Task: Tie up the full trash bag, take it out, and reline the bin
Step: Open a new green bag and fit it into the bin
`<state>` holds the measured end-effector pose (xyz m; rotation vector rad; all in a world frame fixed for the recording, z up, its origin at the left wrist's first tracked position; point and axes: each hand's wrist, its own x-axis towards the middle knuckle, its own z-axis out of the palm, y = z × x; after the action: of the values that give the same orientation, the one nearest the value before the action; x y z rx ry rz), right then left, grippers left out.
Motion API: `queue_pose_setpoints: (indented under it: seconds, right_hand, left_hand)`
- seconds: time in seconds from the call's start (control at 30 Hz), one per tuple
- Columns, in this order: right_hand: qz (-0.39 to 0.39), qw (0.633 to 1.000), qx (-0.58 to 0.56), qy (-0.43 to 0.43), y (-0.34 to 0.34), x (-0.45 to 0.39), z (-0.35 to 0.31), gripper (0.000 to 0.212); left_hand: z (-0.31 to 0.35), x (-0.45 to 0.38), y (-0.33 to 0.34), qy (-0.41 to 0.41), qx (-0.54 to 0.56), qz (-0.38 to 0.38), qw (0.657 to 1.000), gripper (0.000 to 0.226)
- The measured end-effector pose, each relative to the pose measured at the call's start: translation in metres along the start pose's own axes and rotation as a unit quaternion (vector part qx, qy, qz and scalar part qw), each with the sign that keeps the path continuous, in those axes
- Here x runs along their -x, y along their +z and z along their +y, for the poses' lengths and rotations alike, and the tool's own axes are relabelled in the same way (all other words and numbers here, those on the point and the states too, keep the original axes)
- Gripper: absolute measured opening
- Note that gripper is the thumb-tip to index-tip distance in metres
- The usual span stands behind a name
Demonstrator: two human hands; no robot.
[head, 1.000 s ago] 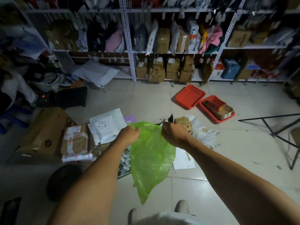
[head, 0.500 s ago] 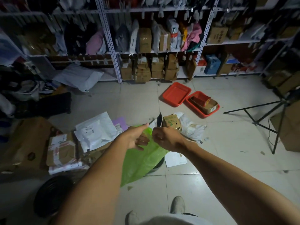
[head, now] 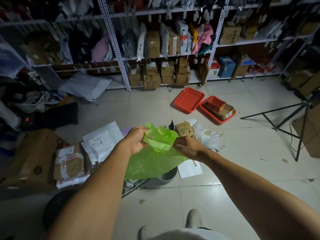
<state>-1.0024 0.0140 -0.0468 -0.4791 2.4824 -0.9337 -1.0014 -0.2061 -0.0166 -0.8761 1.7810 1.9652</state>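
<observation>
A thin green plastic bag (head: 154,161) hangs between both hands above the floor. My left hand (head: 136,141) pinches the bag's top edge on the left, and my right hand (head: 186,147) grips the top edge on the right. The bag's mouth is pulled partly apart between them. Below the bag stands a grey bin (head: 167,176), mostly hidden by the green plastic. A clear bag of white trash (head: 131,185) lies on the floor against the bin's left side, half hidden by my left forearm.
Taped cardboard parcels (head: 69,161) and white mailers (head: 100,142) lie at left. A small box (head: 183,129) and a white bag (head: 206,135) sit behind the bin. Two red trays (head: 188,99) lie ahead, a tripod (head: 292,122) stands at right, and shelving (head: 155,49) lines the back wall.
The hands have spread apart again and pulled the green bag's mouth open. The bag's body has swung up over the bin. The view has shifted back to the left.
</observation>
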Motion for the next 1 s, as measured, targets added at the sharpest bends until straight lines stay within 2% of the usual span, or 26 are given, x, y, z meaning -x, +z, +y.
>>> queue_pose_setpoints:
  seconds: [0.13,0.17,0.27,0.37,0.43,0.5,0.57,0.63,0.7,0.77,0.83,1.0]
  right_hand:
    - [0.073,0.994,0.06,0.057,-0.001,-0.009,0.018,0.015]
    - [0.103,0.989,0.07,0.076,-0.001,-0.01,0.021,0.018]
    - [0.151,0.979,0.055,0.123,-0.002,-0.014,0.027,0.046]
    - [0.124,0.981,0.005,0.15,0.0,-0.017,0.031,0.072]
    - [0.114,0.979,-0.075,0.152,0.006,-0.02,0.03,0.082]
    - [0.126,0.97,-0.139,0.152,0.012,-0.022,0.025,0.069]
    - [0.122,0.971,-0.136,0.157,0.015,-0.023,0.016,0.046]
    - [0.111,0.976,-0.1,0.158,0.015,-0.026,0.013,0.027]
    - [0.107,0.98,-0.066,0.153,0.014,-0.028,0.016,0.017]
    - [0.112,0.979,-0.052,0.159,0.013,-0.028,0.02,0.015]
    - [0.12,0.978,-0.044,0.162,0.012,-0.027,0.027,0.017]
    - [0.119,0.979,-0.029,0.164,0.012,-0.025,0.044,0.017]
  left_hand:
    - [0.003,0.008,-0.011,-0.006,0.008,0.003,1.0,0.026]
    - [0.003,0.011,-0.013,-0.009,0.013,0.001,1.0,0.026]
    - [0.007,0.019,-0.021,-0.018,0.03,-0.015,0.999,0.032]
    - [0.011,0.025,-0.025,0.0,0.044,-0.03,0.999,0.043]
    - [0.012,0.026,-0.029,0.011,0.048,-0.042,0.998,0.051]
    - [0.012,0.03,-0.032,0.016,0.037,-0.052,0.998,0.047]
    - [0.011,0.031,-0.037,0.037,0.016,-0.038,0.998,0.033]
    - [0.004,0.026,-0.042,0.066,-0.039,0.008,0.997,0.02]
    - [-0.005,0.02,-0.046,0.093,-0.145,0.077,0.982,0.016]
    - [-0.017,0.013,-0.05,0.105,-0.262,0.15,0.948,0.012]
    - [-0.031,0.004,-0.054,0.093,-0.311,0.187,0.927,0.006]
    - [-0.055,-0.012,-0.042,0.076,-0.285,0.197,0.935,0.011]
